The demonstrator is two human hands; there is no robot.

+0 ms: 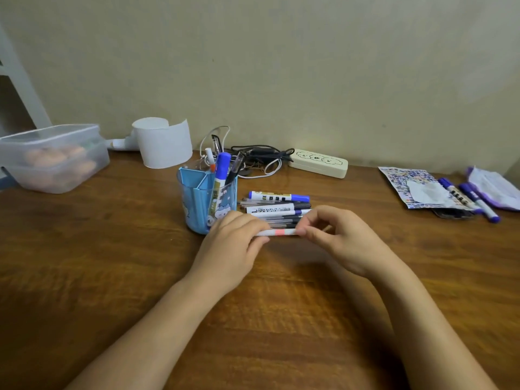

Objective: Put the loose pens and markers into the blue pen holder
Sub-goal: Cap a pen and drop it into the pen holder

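Fingers (254,227) of both hands pinched on a level white pen (277,232).

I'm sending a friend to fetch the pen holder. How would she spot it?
On the wooden table, just left of the loose markers, stands the blue pen holder. It alone is upright, divided into compartments, with pens sticking out.

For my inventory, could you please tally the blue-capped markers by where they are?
In the holder: 1
Loose pile beside holder: 2
Far right of table: 2
Total: 5
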